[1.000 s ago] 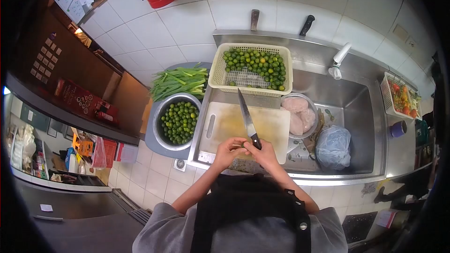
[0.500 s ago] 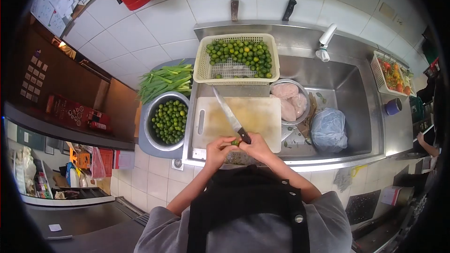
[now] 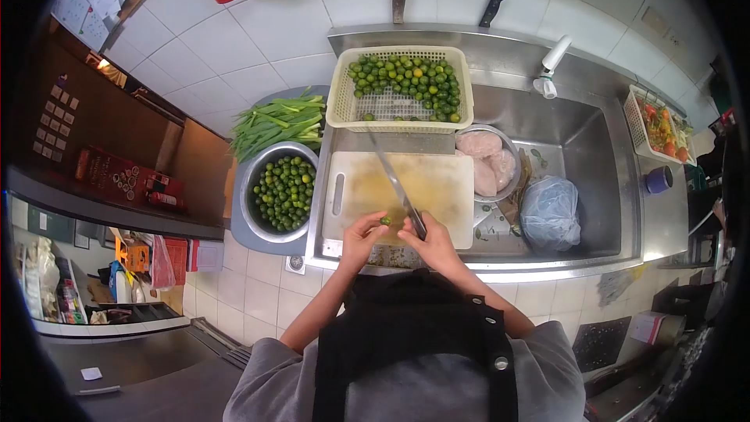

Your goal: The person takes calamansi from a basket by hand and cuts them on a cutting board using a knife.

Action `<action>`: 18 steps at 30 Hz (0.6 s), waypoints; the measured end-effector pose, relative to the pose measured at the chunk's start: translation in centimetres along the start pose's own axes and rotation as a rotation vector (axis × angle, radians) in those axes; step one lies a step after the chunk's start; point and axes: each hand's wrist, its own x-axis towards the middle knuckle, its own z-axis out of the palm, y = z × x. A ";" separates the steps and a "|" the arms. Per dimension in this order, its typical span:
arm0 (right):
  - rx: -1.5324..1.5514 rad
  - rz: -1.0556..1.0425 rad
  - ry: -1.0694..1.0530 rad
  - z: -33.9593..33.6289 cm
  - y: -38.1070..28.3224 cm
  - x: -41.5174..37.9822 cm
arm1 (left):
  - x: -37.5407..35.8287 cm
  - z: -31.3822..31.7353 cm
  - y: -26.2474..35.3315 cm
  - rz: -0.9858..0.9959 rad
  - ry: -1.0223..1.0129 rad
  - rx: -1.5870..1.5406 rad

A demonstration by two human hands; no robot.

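My left hand (image 3: 364,236) pinches a small green calamansi (image 3: 385,220) over the near edge of the cutting board (image 3: 363,180). A little to its right, my right hand (image 3: 430,241) is closed around the dark handle of a knife (image 3: 396,184), whose blade points away and to the left above the board. Knife and fruit are apart. Behind the board stands a cream plastic basket (image 3: 400,126) with many calamansi inside. On the left, a metal bowl (image 3: 246,191) holds more of the same fruit.
Green leafy stalks (image 3: 277,123) lie behind the metal bowl. Right of the board, a bowl of pale raw meat (image 3: 484,162) and a blue plastic bag (image 3: 550,215) sit by the sink (image 3: 594,156) with its white faucet (image 3: 551,66). A vegetable basket (image 3: 658,126) stands far right.
My hands have moved apart, the left one going slightly left with the calamansi. The knife has come away from the fruit and shifted right.
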 end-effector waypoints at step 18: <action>0.039 0.146 -0.031 1.0 -0.8 0.8 | 0.5 -0.1 -0.2 0.113 -0.064 0.075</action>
